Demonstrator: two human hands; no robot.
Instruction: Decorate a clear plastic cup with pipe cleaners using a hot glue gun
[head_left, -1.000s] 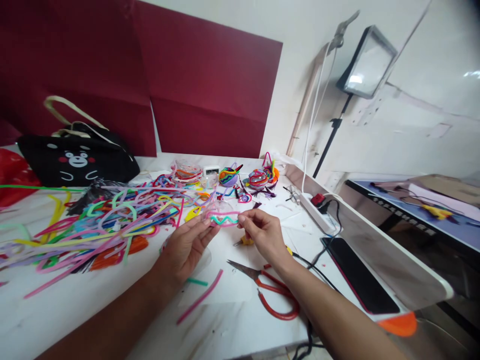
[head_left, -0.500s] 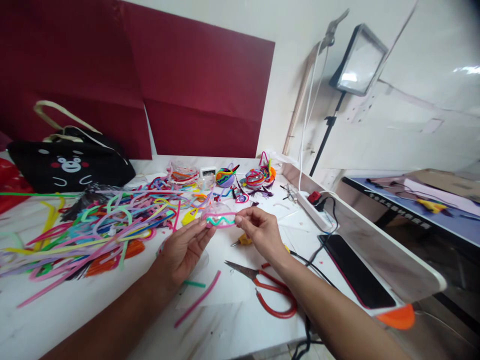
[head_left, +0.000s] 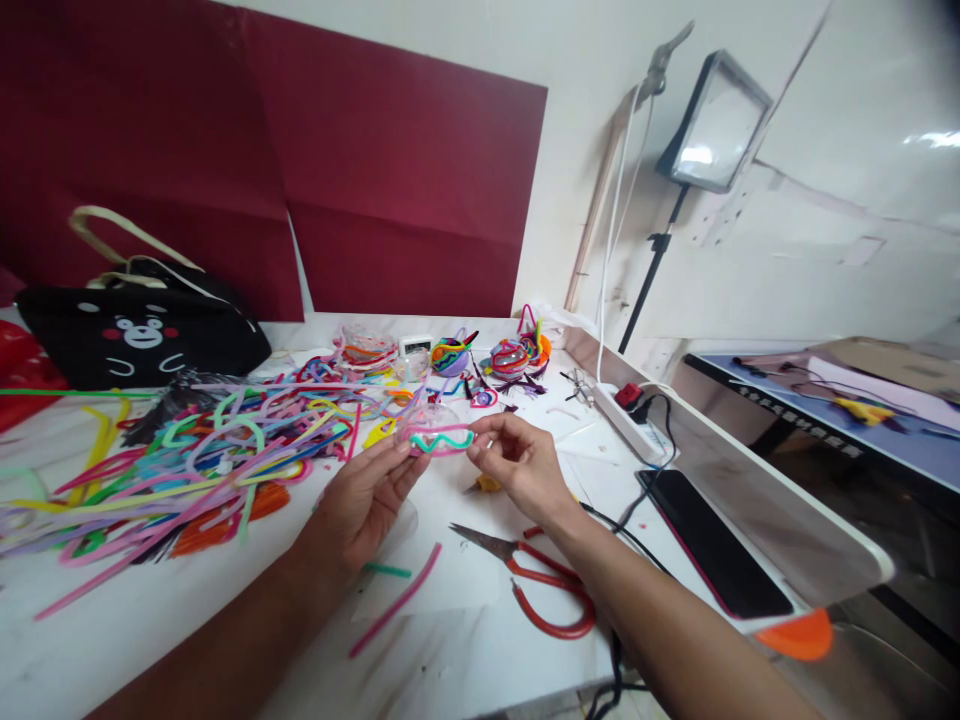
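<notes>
Between my hands is a clear plastic dome (head_left: 433,413) with pink pipe cleaner around its lower edge. A zigzag green pipe cleaner (head_left: 442,440) lies along the pink band. My left hand (head_left: 373,497) grips the dome's left side between thumb and fingers. At the right end, my right hand (head_left: 521,462) pinches the green pipe cleaner where it meets the band; the exact contact is hidden by the fingertips. Below the hands lie open scissors (head_left: 551,575) with orange handles, a pink pipe cleaner piece (head_left: 396,602) and a short green piece (head_left: 388,570).
A heap of coloured pipe cleaners (head_left: 217,450) spreads over the left side. Several decorated domes (head_left: 450,353) stand at the back. A yellow-handled tool (head_left: 487,483) lies behind my right hand. To the right are a phone (head_left: 716,540), a power strip (head_left: 634,420) and cables.
The right end of the green zigzag has shifted slightly up and outward, with a more open bend. My right fingertips have moved a little; my left hand keeps its hold.
</notes>
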